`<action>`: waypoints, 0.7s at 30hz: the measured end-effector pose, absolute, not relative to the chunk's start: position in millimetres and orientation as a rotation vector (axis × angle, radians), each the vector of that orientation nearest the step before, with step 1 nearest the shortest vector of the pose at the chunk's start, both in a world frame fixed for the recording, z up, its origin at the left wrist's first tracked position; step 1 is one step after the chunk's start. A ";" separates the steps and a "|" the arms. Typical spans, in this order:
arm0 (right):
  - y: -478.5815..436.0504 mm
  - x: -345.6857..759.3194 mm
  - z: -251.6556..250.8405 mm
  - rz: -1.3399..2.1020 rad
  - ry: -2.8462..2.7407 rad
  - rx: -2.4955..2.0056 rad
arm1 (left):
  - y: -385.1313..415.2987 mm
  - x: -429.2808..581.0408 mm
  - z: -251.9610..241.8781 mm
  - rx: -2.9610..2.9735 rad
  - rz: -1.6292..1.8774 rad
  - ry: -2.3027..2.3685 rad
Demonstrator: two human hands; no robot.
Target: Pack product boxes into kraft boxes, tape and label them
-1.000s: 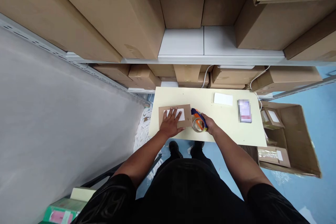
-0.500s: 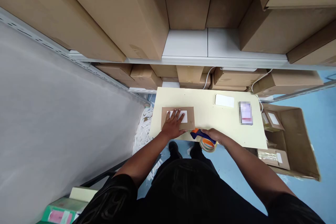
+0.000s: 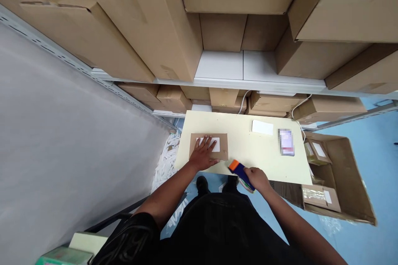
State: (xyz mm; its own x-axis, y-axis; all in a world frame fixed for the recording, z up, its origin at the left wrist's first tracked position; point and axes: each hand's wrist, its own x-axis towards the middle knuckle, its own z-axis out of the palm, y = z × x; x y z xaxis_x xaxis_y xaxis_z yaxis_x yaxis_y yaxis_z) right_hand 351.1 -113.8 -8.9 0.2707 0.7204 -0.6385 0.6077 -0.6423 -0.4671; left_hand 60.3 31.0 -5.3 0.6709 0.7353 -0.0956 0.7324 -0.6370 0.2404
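Observation:
My left hand [image 3: 201, 155] lies with fingers spread on a small flat cardboard box [image 3: 223, 141], over the white label [image 3: 217, 146] on its top. The box rests at the left end of the cream table [image 3: 239, 132]. In my right hand [image 3: 257, 178] is a blue and orange tape dispenser [image 3: 241, 173], its roll of tape hanging below by the table's front edge. The dispenser's orange end points toward the box's near right corner, a small gap apart from it.
A stack of white labels [image 3: 263, 127] and a phone-shaped item with a pixelated face [image 3: 286, 142] lie on the table's right half. An open carton [image 3: 353, 174] holding small boxes stands to the right. Shelves of cartons [image 3: 230, 85] rise behind; paper shreds [image 3: 163, 167] cover the floor at left.
My right hand has turned the dispenser and drawn it slightly away from the box's near edge. My left hand stays on the box. The camera view has tilted up a little.

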 end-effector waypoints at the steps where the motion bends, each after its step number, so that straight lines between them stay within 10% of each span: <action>1: -117.1 363.2 -9.1 1.259 -1.212 -2.412 | 31.5 58.9 -4.2 2.621 0.043 1.170; 14: -66.1 413.1 -11.1 0.812 -1.422 -2.254 | 0.2 38.5 16.1 2.230 0.411 1.793; 21: 12.7 401.0 113.5 0.454 -1.580 -1.904 | -2.8 2.3 -7.2 1.727 0.400 1.852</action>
